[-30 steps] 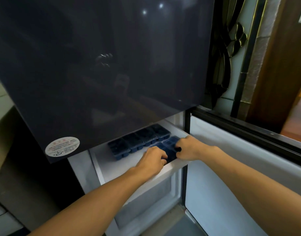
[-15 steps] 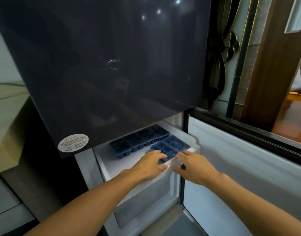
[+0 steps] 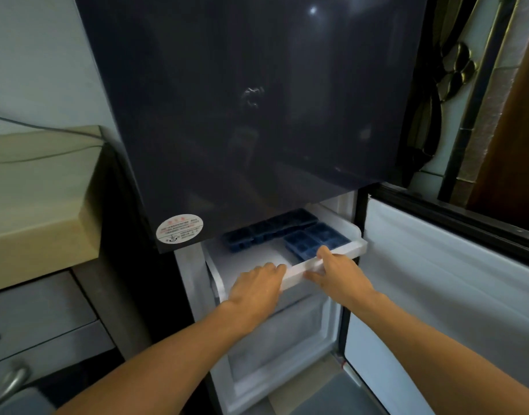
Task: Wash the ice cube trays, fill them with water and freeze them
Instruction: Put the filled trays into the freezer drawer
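A dark, glossy upper fridge door point(image 3: 251, 115) fills most of the view, with ceiling lights reflected in it and a round white sticker point(image 3: 179, 229) at its lower left corner. Below it a white freezer drawer point(image 3: 357, 239) stands pulled out toward the person.

Two blue ice cube trays lie on the drawer floor. The far ice cube tray point(image 3: 272, 227) runs left to right at the back, partly under the edge of the dark door. The near ice cube tray point(image 3: 317, 239) sits in the right half, just beside the far one and close to the front rim.

The right hand point(image 3: 336, 274) grasps the drawer's front rim, thumb on top and fingers curled underneath. The left hand point(image 3: 255, 287) lies palm down over the same rim further left, its fingers draped inward. Whether it actually clasps the rim cannot be told.

To the right, the lower freezer door point(image 3: 436, 280) hangs open, showing its white inner lining. Under the drawer is another white compartment point(image 3: 281, 339).

On the left are a beige countertop point(image 3: 38, 190), grey cabinet fronts point(image 3: 32, 324) with a metal handle point(image 3: 11, 381), and a thin cable point(image 3: 47, 130) against the pale wall point(image 3: 32, 55). At far right stand an ornamental metal grille point(image 3: 454, 70) and a brown wooden frame point(image 3: 511, 130).
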The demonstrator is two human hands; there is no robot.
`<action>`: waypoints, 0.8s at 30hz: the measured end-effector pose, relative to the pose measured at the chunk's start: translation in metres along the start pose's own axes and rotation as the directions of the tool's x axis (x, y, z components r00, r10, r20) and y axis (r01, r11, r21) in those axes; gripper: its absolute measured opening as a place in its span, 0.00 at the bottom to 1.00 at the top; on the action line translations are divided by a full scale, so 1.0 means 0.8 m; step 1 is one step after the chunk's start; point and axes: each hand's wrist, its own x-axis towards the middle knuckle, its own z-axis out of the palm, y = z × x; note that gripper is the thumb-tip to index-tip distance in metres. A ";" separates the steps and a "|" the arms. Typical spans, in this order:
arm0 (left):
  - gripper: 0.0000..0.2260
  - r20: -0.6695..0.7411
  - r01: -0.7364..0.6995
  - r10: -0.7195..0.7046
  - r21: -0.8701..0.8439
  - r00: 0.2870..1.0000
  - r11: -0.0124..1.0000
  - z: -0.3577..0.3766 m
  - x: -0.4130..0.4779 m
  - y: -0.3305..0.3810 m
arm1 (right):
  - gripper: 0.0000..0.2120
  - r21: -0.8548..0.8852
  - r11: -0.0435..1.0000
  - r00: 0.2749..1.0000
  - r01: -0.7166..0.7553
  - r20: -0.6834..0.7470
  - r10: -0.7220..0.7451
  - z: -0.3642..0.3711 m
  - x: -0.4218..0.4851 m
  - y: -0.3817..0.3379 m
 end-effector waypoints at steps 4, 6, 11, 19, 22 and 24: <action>0.22 -0.086 -0.058 0.068 0.119 0.994 0.991 0.015 -0.012 -0.020 | 0.18 0.015 1.000 0.999 -0.017 0.047 0.016 0.011 0.035 -0.014; 0.21 -0.070 -0.108 0.123 0.187 0.990 0.976 0.024 -0.019 -0.031 | 0.25 0.025 0.999 0.994 -0.028 0.108 0.025 0.016 0.047 -0.018; 0.29 0.056 -0.007 -0.007 0.254 0.998 0.967 0.039 -0.016 -0.058 | 0.34 -0.007 1.000 0.982 -0.020 0.188 0.021 0.011 0.052 -0.015; 0.29 0.101 0.024 -0.055 0.286 0.993 0.958 0.038 -0.012 -0.057 | 0.22 -0.230 0.972 0.990 -0.045 -0.140 0.013 -0.089 -0.006 0.020; 0.25 0.073 0.006 -0.023 0.230 0.997 0.973 0.020 -0.013 -0.040 | 0.22 -0.342 0.936 0.953 -0.077 -0.300 -0.031 -0.145 -0.044 0.039; 0.20 0.002 -0.035 0.035 0.191 0.999 0.981 0.005 -0.013 -0.026 | 0.26 -0.420 0.891 0.924 -0.170 -0.382 -0.003 -0.182 -0.073 0.051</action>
